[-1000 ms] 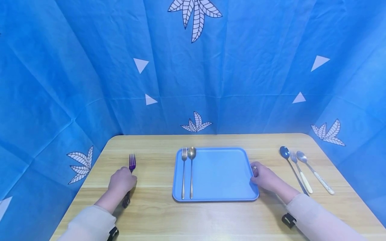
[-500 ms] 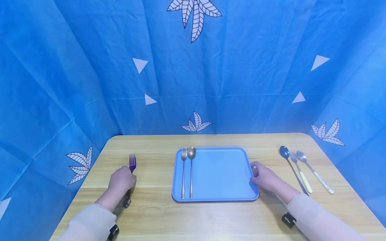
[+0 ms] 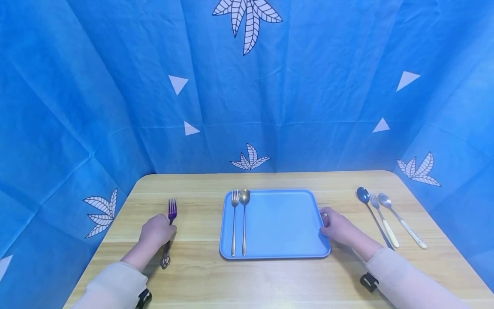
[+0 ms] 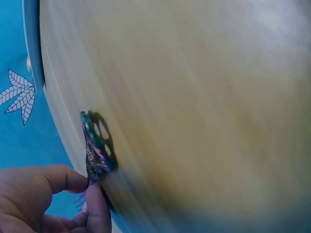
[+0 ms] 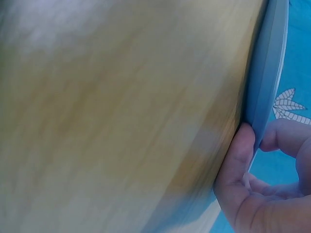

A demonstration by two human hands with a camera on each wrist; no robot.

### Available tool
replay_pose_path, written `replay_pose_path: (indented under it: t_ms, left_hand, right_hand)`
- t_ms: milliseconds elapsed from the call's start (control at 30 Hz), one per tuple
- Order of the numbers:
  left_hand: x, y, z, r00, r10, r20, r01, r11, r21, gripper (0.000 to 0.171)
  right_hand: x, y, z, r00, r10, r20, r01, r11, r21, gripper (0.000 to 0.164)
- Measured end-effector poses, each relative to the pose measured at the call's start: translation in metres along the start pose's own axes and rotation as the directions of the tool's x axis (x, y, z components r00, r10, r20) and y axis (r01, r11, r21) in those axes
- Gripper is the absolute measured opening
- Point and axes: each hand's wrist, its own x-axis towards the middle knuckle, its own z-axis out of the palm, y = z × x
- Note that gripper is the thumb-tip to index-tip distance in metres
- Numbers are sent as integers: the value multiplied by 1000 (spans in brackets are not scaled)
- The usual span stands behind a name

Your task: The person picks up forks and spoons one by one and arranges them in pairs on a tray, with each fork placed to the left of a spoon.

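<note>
My left hand pinches the handle of a purple fork on the left side of the table. In the left wrist view, the ornate openwork end of the fork's handle sticks out past thumb and finger. On the other side, my right hand holds the right edge of a blue tray. Thumb and finger pinch the tray's rim in the right wrist view. A fork and a bronze-coloured spoon lie side by side on the tray's left part, tines and bowl toward the back.
Right of the tray lie a dark spoon, a fork with a cream handle and a spoon with a pale patterned handle. The wooden table ends at a blue printed cloth at the back and sides.
The purple fork has shifted slightly to the right and turned a little in my left hand, with more of its handle end showing. My right hand and the tray keep their places.
</note>
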Motion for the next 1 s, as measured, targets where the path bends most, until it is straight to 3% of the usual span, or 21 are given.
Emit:
replay_pose_path:
  t_ms: [600,1000]
  left_hand:
    - [-10,16,-1,997,72,-32,-73,997,-16,37]
    - [-17,37,-4,993,106,-44,-107,994,-17,40]
  right_hand:
    - [-2,-3,0,1000,-21,-11,21,1000,6,57]
    - [-4,-3,1,1000,-28,-6,28,999,35,58]
